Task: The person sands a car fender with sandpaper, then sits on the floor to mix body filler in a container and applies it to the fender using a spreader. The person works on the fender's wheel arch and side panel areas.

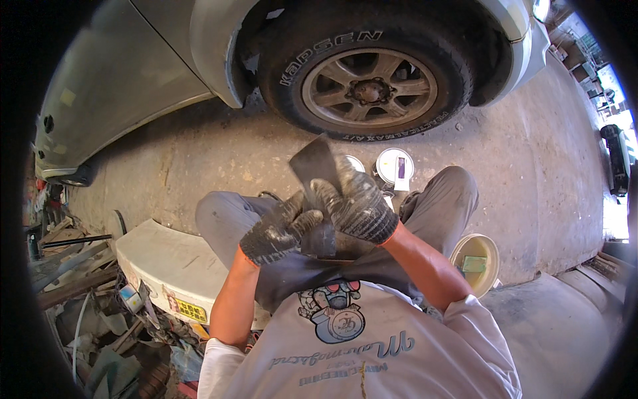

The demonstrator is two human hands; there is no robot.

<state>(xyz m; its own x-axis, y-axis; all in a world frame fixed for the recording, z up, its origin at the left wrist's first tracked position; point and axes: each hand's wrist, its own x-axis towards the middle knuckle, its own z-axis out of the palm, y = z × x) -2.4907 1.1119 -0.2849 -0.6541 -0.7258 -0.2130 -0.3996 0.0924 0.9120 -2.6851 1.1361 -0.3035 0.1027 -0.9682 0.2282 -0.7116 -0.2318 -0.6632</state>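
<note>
In front of my lap, my left hand point(279, 229) and my right hand point(355, 203) meet, both in dark grey knit gloves with pale smears and orange cuffs. Between them is a thin, dark grey, rectangular sheet point(312, 161), slanting up past the fingers. My right fingers and thumb are closed round it. The left fingers are curled against its lower part, close to the right hand. Another dark flat part point(320, 241) shows below the hands, blurred; I cannot tell whether it belongs to the same sheet.
Ahead stands a pale vehicle with a large wheel point(369, 92). Round tins, one with a white lid point(385, 161), sit on the concrete beyond my knees. A cream bucket point(493, 256) holding a green pad point(474, 264) is at right. At left lie a pale panel point(169, 256) and scrap.
</note>
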